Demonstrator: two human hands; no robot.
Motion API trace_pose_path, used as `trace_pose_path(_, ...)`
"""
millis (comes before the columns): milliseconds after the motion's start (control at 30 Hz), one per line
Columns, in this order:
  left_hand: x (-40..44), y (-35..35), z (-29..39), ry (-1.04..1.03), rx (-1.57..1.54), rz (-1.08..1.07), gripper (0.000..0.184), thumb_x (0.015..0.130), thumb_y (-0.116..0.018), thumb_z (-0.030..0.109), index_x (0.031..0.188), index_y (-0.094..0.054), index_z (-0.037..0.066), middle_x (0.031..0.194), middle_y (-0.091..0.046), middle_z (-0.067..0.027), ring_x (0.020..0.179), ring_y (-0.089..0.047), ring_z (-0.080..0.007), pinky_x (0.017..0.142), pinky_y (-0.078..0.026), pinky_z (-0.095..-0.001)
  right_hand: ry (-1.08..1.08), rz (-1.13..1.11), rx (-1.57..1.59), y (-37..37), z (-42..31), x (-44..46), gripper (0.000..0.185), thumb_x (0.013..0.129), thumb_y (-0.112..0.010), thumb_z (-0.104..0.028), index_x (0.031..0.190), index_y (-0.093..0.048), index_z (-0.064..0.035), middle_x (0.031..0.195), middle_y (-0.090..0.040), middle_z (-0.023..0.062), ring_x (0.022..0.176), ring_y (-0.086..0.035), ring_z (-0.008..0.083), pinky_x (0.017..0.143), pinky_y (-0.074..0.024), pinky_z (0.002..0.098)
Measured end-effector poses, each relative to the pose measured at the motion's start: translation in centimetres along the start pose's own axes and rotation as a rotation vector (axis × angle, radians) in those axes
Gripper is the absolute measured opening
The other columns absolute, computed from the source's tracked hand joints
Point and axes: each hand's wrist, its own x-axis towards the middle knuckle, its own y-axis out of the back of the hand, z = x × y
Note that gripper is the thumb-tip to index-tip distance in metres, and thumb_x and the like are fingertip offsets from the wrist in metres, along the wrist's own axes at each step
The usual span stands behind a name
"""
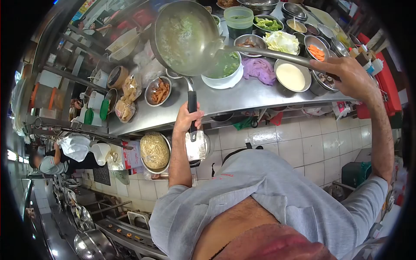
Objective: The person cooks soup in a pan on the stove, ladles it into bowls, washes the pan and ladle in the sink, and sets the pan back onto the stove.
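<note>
My left hand [189,118] is wrapped round the black handle of a deep frying pan [167,32], which it holds up over the steel counter. Cloudy soup with pale and green bits [184,37] lies in the pan. My right hand [346,76] grips the long metal handle of a ladle [268,53]. The ladle's head is at the pan's right rim, partly blurred by steam. Just below it, on the counter, a white bowl [223,82] contains soup with green pieces. A purple cloth [259,70] lies beside this bowl.
The steel counter [182,104] carries a bowl of creamy liquid [291,77], sliced carrots [316,53], cabbage leaves [281,42], a green tub [238,19] and a bowl of brown strips [158,91]. Bagged noodles [154,151] sit below. Another person [50,162] stands at far left.
</note>
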Motion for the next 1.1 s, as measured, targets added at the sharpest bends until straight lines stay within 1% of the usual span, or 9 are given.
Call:
trace_pose_path(67,0.0,-0.1,0.4,-0.008,0.007,0.008,0.030,0.068,-0.060,-0.004,0.088,-0.040,0.001,0.055,-0.044,-0.0054,0.036,-0.042,-0.0130,0.034,-0.038,-0.0278,-0.114,-0.090,0.032,-0.4,-0.1,-1.1,0.065,0.056,-0.052,0.012,0.117,-0.055,-0.0114,0.097,-0.061,0.0174,0.088,-0.059,0.0300,0.075,-0.0463,0.0381)
trace_pose_path(167,0.3,-0.6,1.6,-0.049,-0.065,0.022,0.028,0.069,-0.059,-0.002,0.089,-0.039,0.002,0.055,-0.043,-0.0054,0.036,-0.042,-0.0126,0.034,-0.038,-0.0276,-0.063,0.125,0.395,-5.3,0.8,-4.7,0.066,0.057,-0.051,0.009,0.122,-0.049,-0.0061,0.103,-0.060,0.0182,0.094,-0.059,0.0272,0.083,-0.0439,0.0314)
trace_pose_path(300,0.5,-1.1,3.4,-0.146,-0.325,-0.006,0.024,0.072,-0.056,0.000,0.089,-0.040,0.003,0.053,-0.041,-0.0044,0.036,-0.039,-0.0114,0.034,-0.037,-0.0270,-0.374,0.120,1.182,-11.0,-1.8,-7.3,0.069,0.059,-0.050,0.009,0.126,-0.042,-0.0009,0.096,-0.058,0.0049,0.087,-0.053,0.0093,0.075,-0.0433,0.0233)
trace_pose_path(367,0.9,-0.8,3.7,-0.187,-0.353,-0.041,0.022,0.074,-0.054,0.001,0.091,-0.041,0.004,0.054,-0.039,-0.0022,0.037,-0.037,-0.0097,0.034,-0.036,-0.0272,-0.432,0.219,1.441,-14.1,-3.8,-7.4,0.070,0.059,-0.053,0.007,0.127,-0.040,-0.0005,0.085,-0.054,0.0005,0.072,-0.049,0.0067,0.064,-0.0403,0.0188)
trace_pose_path(500,1.1,-1.7,5.0,-0.317,-0.609,-0.217,0.017,0.080,-0.049,0.004,0.096,-0.043,0.004,0.059,-0.037,0.0007,0.040,-0.037,-0.0070,0.036,-0.038,-0.0274,-0.351,0.278,2.034,-16.8,-9.0,-5.8,0.074,0.059,-0.058,-0.001,0.129,-0.035,-0.0020,0.069,-0.051,0.0047,0.046,-0.047,0.0113,0.045,-0.0398,0.0231)
trace_pose_path(633,1.8,-4.0,6.5,-0.336,-0.874,-0.376,0.016,0.083,-0.046,0.004,0.099,-0.044,0.005,0.062,-0.036,0.0015,0.045,-0.040,-0.0072,0.044,-0.041,-0.0253,-0.048,0.294,2.581,-18.3,-11.8,-3.5,0.067,0.065,-0.055,-0.006,0.128,-0.033,-0.0009,0.061,-0.045,0.0067,0.037,-0.043,0.0150,0.039,-0.0348,0.0279)
trace_pose_path(933,3.4,-12.6,6.4,-0.439,-1.086,-0.451,0.013,0.087,-0.041,0.005,0.096,-0.042,-0.004,0.060,-0.038,0.0014,0.046,-0.042,-0.0062,0.044,-0.040,-0.0234,0.262,0.227,2.863,-19.3,-8.2,-7.8,0.066,0.068,-0.050,-0.007,0.130,-0.030,-0.0001,0.065,-0.047,0.0062,0.038,-0.046,0.0142,0.043,-0.0338,0.0281)
trace_pose_path(1033,3.4,-17.8,6.4,-0.467,-1.062,-0.485,0.010,0.087,-0.040,0.006,0.093,-0.042,-0.003,0.060,-0.037,0.0013,0.046,-0.043,-0.0063,0.045,-0.040,-0.0240,0.357,0.244,2.789,-18.5,-5.1,-11.5,0.065,0.069,-0.048,-0.008,0.131,-0.029,-0.0001,0.066,-0.046,0.0061,0.037,-0.046,0.0144,0.043,-0.0338,0.0284)
trace_pose_path(1100,3.2,-21.0,7.0,-0.498,-1.063,-0.567,0.009,0.087,-0.039,0.006,0.091,-0.041,-0.002,0.060,-0.037,0.0013,0.046,-0.043,-0.0064,0.045,-0.041,-0.0244,0.246,0.315,2.671,-16.9,-2.9,-14.1,0.060,0.073,-0.048,-0.010,0.130,-0.030,-0.0004,0.064,-0.045,0.0052,0.035,-0.043,0.0137,0.042,-0.0340,0.0278)
